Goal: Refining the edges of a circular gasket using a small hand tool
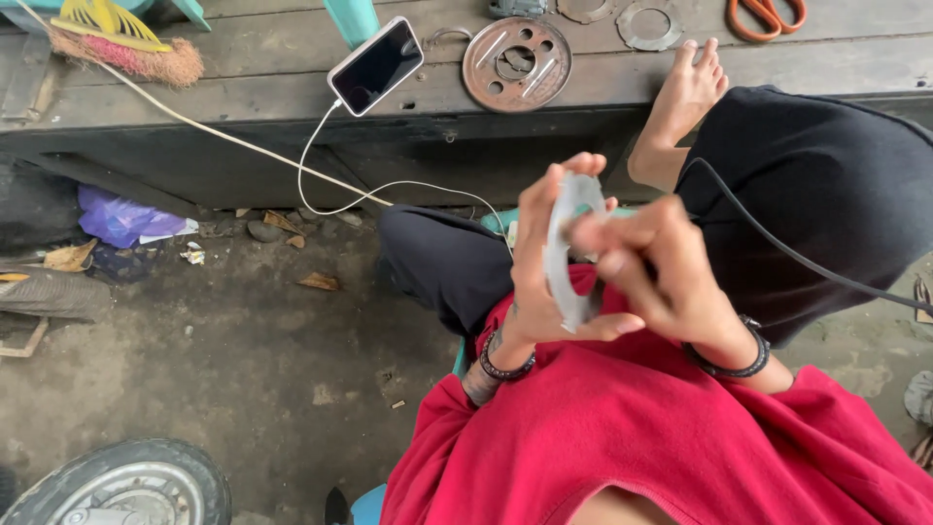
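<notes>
Soft, even daylight fills the scene, with no hard shadows on the concrete floor (243, 360). It's darkest under the wooden platform (292, 97). The phone (376, 65) screen carries a faint sheen. The hands and the grey metal ring (569, 248) look slightly motion-blurred; the edges bend a little.

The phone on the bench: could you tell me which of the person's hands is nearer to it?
Left. The left hand grips the grey ring on the side facing the phone; the right hand pinches the ring's far side, farther away.
</notes>
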